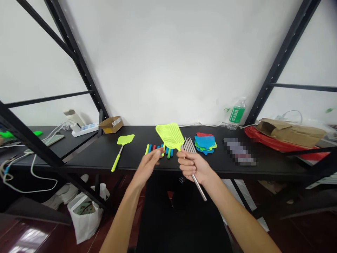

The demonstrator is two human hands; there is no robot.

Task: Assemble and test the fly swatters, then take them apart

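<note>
My right hand [194,166] is closed around a metal rod whose upper end carries a yellow-green fly swatter head [170,135]; the rod's bare end sticks out below my fist. My left hand [149,165] reaches toward a row of coloured plastic handles [158,149] lying on the black table [105,154], fingertips at them, fingers loosely curled with nothing clearly held. A bundle of bare metal rods [190,144] lies just behind my right hand. A stack of blue, green and red swatter heads [205,142] sits to the right of it.
A finished yellow-green swatter [121,148] lies at the left of the table. A cardboard box [111,124], a power strip [83,129], a green-labelled bottle [236,114] and a brown bag on red material [289,133] line the back. Black rack posts flank both sides. A white bag [85,214] sits on the floor.
</note>
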